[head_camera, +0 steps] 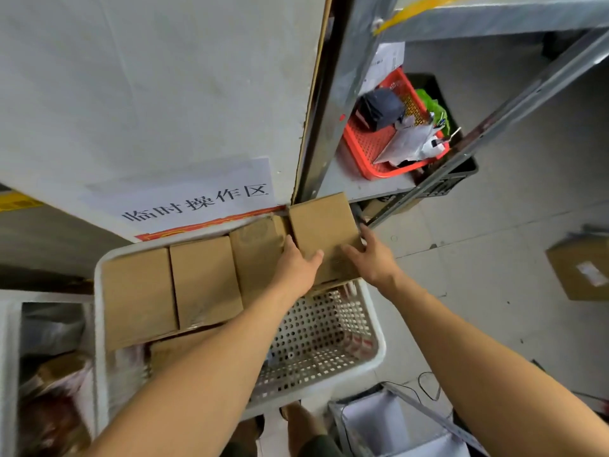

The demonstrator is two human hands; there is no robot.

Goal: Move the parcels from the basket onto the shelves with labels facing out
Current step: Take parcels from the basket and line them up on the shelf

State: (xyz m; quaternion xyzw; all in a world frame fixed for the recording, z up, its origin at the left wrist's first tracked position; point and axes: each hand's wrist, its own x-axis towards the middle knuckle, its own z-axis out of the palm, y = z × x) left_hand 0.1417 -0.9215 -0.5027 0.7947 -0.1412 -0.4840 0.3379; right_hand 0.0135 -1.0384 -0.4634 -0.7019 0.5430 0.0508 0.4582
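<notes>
A white perforated basket (333,344) stands below me with several brown cardboard parcels in its far half. The rightmost parcel (321,225) sits raised above the others at the basket's far right corner. My left hand (296,265) grips its left side, fingers curled over the edge. My right hand (372,255) holds its right side, thumb on top. Two more parcels (204,278) (138,291) lie side by side to the left, plain faces up. No label shows on the held parcel.
A metal shelf (359,183) at upper right carries a red basket (375,146) of odds and ends. A white panel with a printed sign (194,199) stands behind the basket. Another parcel (580,268) lies on the floor at right. A bin (49,374) sits left.
</notes>
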